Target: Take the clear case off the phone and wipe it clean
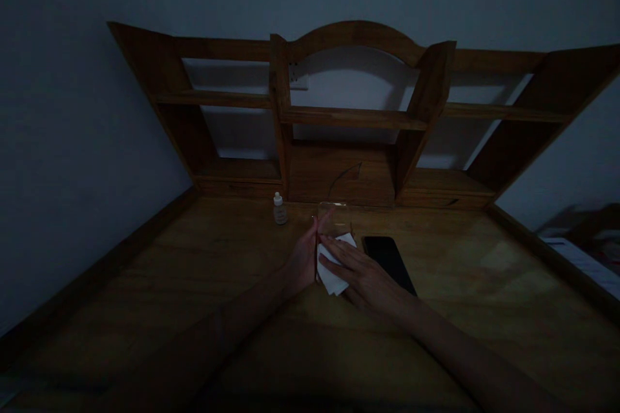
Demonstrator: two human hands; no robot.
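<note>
Above the bench point(465, 284), my right hand point(361, 272) grips a white cloth point(330, 279) against a thin flat thing point(316, 264) held in my left hand point(301, 262), seemingly mid-wipe, completeness unclear, near a black phone point(390, 261), a small bottle point(279, 213) farther off.

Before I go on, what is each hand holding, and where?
The right hand holds a white cloth across its middle, under the fingers. The left hand holds a thin upright object along one face; it's too dark to identify.

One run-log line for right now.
left hand: holding thin item | right hand: pressing white cloth to it | desk: small bottle, dark phone
</note>
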